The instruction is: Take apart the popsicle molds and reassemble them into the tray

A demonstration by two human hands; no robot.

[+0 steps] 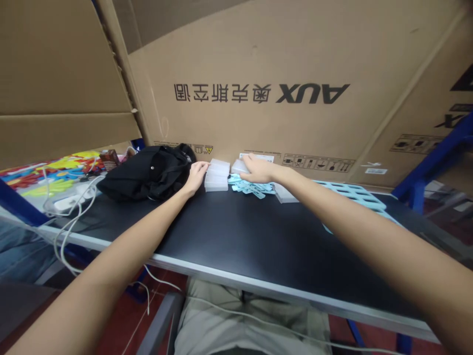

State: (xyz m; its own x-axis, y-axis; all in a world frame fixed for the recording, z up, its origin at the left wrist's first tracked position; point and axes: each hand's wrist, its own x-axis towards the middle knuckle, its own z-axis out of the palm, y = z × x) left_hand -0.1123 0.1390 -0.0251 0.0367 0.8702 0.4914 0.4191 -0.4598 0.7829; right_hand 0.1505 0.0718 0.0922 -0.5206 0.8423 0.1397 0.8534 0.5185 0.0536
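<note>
Left hand (195,176): fingers narrow, at the box stack's left edge; whether it grips, I cannot tell.
Right hand (258,169): partly spread over a single box (238,166); grip hidden from me.
Box stack (217,176): clear, just right of the left hand.
Blue pieces (250,187): loose heap, just nearer than the right hand.
Blue frames (349,191): well right of the right hand.
Progress, my judgement: some boxes stacked; single box unstacked, heap unsorted.
</note>
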